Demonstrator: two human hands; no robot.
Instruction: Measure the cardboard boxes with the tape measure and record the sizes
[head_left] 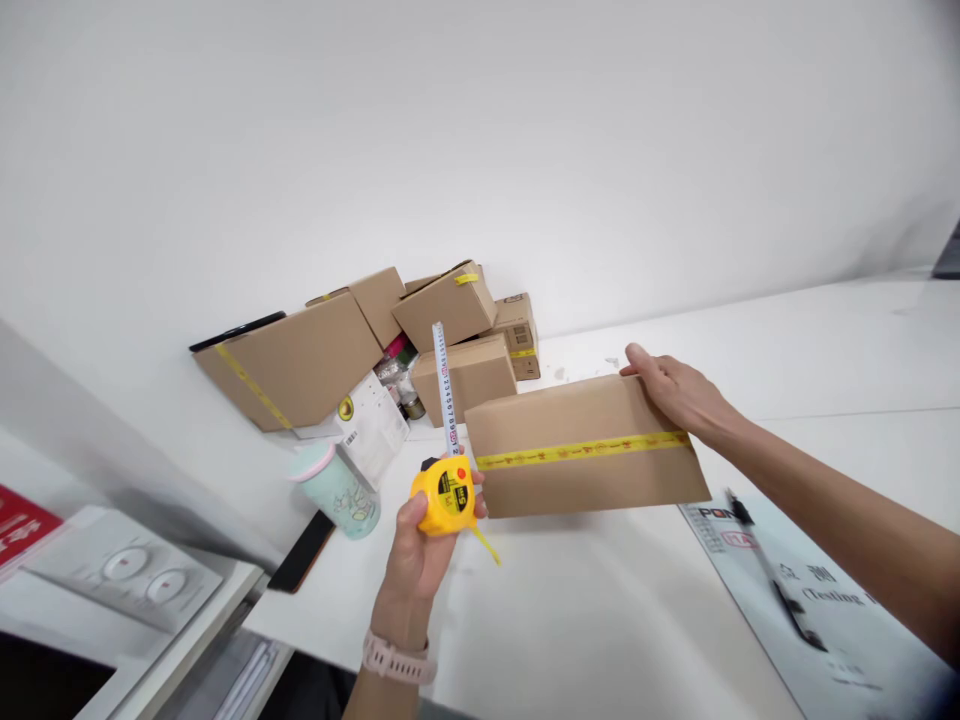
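Observation:
My left hand [421, 548] grips a yellow tape measure [445, 494] at the lower middle, its white blade [445, 388] pulled out and pointing up beside the left end of a flat cardboard box [585, 480]. The box bears a yellow tape stripe [581, 451] along its length and lies on the white table [600, 610]. My right hand [675, 388] rests on the box's far right corner, fingers curled over the top edge. A pink watch strap [397, 660] is on my left wrist.
A heap of cardboard boxes [300, 360] leans on the wall at the back left. A mint cup [337, 487], a dark phone [301, 552], and a printed sheet with a black pen [772, 580] lie nearby. A white cabinet [120, 580] stands lower left.

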